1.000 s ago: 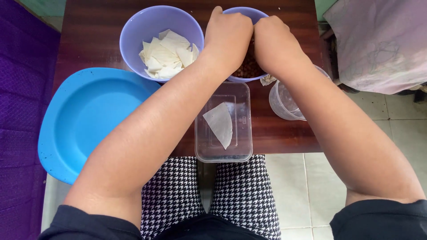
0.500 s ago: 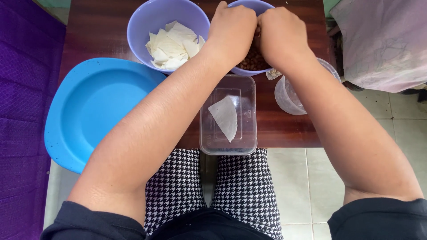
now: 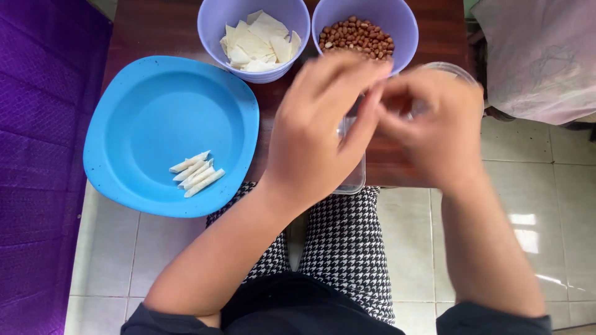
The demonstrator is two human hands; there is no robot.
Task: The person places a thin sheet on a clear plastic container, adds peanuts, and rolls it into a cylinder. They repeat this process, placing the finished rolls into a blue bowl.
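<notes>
My left hand (image 3: 313,133) and right hand (image 3: 434,127) meet fingertip to fingertip over the clear tub (image 3: 354,177); grip blurred, can't tell. Lavender bowls hold peanuts (image 3: 357,36) and wrappers (image 3: 257,40); blue plate (image 3: 155,105) holds four rolls (image 3: 195,174).

Both hands (image 3: 379,124) have drawn back from the peanut bowl (image 3: 363,31).

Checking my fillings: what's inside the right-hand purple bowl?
The bowl holds brown peanuts heaped on its near side. The left hand covers the bowl's front rim, so anything there is hidden.

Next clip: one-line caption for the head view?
Both hands, left hand and right hand, meet above a clear plastic container, beside a blue plate holding white rolls.
</notes>
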